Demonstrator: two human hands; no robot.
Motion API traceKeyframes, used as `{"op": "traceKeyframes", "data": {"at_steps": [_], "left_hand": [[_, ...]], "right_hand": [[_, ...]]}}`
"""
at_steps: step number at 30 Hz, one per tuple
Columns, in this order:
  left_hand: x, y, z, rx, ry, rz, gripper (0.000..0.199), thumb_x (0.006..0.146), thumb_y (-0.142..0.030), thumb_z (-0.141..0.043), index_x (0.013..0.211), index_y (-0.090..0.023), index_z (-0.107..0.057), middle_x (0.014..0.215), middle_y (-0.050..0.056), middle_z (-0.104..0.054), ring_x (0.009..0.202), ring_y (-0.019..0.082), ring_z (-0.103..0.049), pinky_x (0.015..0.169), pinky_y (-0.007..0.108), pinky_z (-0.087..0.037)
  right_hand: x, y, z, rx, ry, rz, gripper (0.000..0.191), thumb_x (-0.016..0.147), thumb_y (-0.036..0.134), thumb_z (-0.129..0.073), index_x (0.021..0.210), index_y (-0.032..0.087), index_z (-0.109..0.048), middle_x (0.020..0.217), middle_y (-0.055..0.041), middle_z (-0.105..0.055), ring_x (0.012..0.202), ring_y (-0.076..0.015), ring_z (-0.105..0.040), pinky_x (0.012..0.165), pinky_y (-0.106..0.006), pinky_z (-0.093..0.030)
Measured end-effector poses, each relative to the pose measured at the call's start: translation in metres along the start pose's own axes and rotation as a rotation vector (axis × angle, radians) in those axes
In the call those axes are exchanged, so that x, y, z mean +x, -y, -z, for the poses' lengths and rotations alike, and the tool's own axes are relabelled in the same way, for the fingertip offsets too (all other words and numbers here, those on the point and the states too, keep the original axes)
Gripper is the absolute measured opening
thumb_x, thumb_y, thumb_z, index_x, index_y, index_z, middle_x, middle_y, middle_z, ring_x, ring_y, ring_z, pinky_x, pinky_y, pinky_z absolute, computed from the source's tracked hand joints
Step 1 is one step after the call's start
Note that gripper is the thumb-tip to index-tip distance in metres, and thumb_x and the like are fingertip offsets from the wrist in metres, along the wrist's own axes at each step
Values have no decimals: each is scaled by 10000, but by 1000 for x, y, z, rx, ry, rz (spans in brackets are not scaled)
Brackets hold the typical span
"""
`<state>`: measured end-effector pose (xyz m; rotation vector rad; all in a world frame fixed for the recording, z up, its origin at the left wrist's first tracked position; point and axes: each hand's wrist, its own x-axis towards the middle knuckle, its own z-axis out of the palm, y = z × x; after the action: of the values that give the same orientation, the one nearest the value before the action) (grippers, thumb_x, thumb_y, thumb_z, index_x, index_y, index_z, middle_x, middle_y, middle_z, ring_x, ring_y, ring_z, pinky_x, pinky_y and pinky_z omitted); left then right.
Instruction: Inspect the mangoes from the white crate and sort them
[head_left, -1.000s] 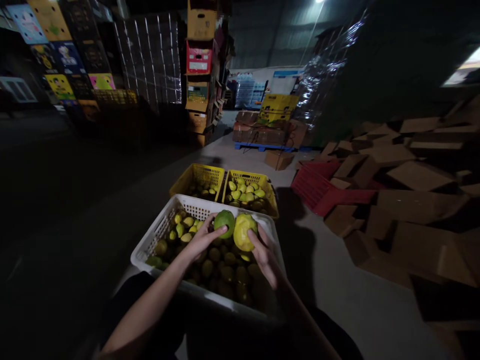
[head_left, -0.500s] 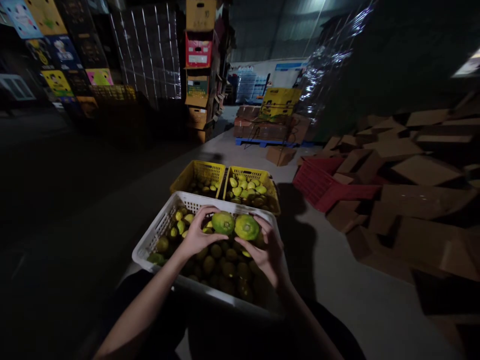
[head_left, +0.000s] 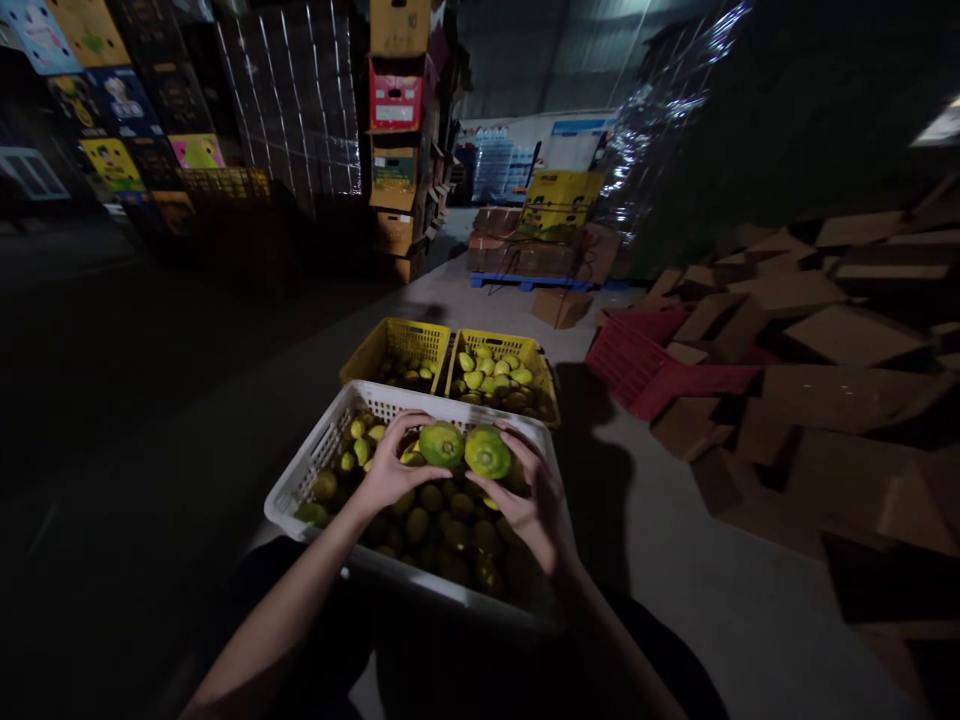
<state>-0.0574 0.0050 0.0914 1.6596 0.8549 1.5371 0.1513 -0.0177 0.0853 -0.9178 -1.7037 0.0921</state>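
Observation:
My left hand (head_left: pixel 394 468) grips a round green-yellow fruit (head_left: pixel 441 444), thumb below and fingers above. Beside it, my right hand (head_left: pixel 531 490) holds a second fruit of the same look (head_left: pixel 487 453), also between thumb and fingers. Both fruits show a pale round scar on the end facing me; they look like small papayas, though I cannot be sure of the kind. They are side by side, nearly touching, above a white plastic crate (head_left: pixel 291 508). Many more yellow and green fruits (head_left: pixel 417 524) lie in that crate, the nearer ones in shadow.
Behind the white crate stand two yellow crates, the left (head_left: pixel 360 358) and the right (head_left: pixel 546 370), both with fruit inside. A red crate (head_left: pixel 634 365) and a heap of cardboard boxes (head_left: pixel 847 400) lie to the right. Farther back are stacked cartons (head_left: pixel 395 175) and a blue pallet (head_left: pixel 517 283).
Both hands and their fruits have shifted very slightly to the left. The grip on each fruit is the same.

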Motion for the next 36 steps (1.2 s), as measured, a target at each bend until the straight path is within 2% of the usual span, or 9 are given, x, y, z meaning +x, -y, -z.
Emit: {"op": "traceKeyframes", "data": {"at_steps": [2,4,8,11,14,17,22,31,36], "left_hand": [[1,0,1,-39,2,65,589,519,-232,-893,1056,-226,-650,1125,69,-595,1091,237,-551,952,334,-445],[3,-1,2,-108,14,196,588,512,-283,-896,1046,-217,-659,1081,58,-619,1024,228,-586,919,335,-472],[4,0,1,-269,84,664,468,660,-494,-783,971,-162,-677,971,79,-663,845,233,-648,757,377,-556],[3,1,-3,-316,66,951,444,799,-517,-652,993,-119,-680,891,113,-698,784,233,-669,708,360,-577],[3,1,-6,-300,25,1063,409,869,-474,-578,980,-95,-683,847,121,-707,711,199,-666,673,314,-579],[3,1,-7,-290,12,1110,436,875,-491,-565,948,-75,-674,759,117,-694,603,172,-642,626,286,-569],[2,3,-6,-295,-3,1136,432,883,-484,-554,940,-71,-667,719,103,-681,563,154,-623,594,259,-551],[1,0,-3,-310,-20,1144,447,876,-475,-564,951,-49,-677,731,117,-689,586,173,-624,636,294,-541],[0,6,-2,-395,-66,1042,213,820,-295,-631,938,-118,-650,780,59,-691,737,172,-648,686,258,-523]], "right_hand": [[3,-1,1,49,16,-107,598,732,266,-764,1271,269,-504,1283,-93,-621,1195,-260,-590,1031,-467,-488],[9,0,2,167,84,-302,622,671,338,-796,1226,232,-537,1209,-110,-664,1120,-290,-635,960,-465,-534],[16,2,-1,436,166,-781,575,646,455,-774,1130,201,-595,1027,-97,-728,938,-296,-702,765,-420,-607],[15,2,-9,624,171,-1125,484,717,473,-727,1105,214,-599,956,-71,-734,755,-241,-718,569,-362,-613],[16,-1,-17,777,252,-1410,376,815,443,-648,1071,170,-612,747,-51,-723,532,-179,-674,458,-306,-581],[19,-3,-21,861,258,-1577,354,912,440,-517,1071,139,-618,614,-39,-690,434,-155,-636,420,-257,-555],[21,-1,-22,943,259,-1647,403,965,424,-412,1188,130,-575,537,-31,-665,389,-153,-621,378,-211,-511],[20,2,-25,948,264,-1619,348,959,401,-433,1089,123,-597,567,-42,-680,396,-159,-617,397,-242,-529],[17,0,-26,1041,152,-1533,211,888,305,-576,1019,149,-632,730,-55,-726,567,-168,-679,507,-274,-576]]}}
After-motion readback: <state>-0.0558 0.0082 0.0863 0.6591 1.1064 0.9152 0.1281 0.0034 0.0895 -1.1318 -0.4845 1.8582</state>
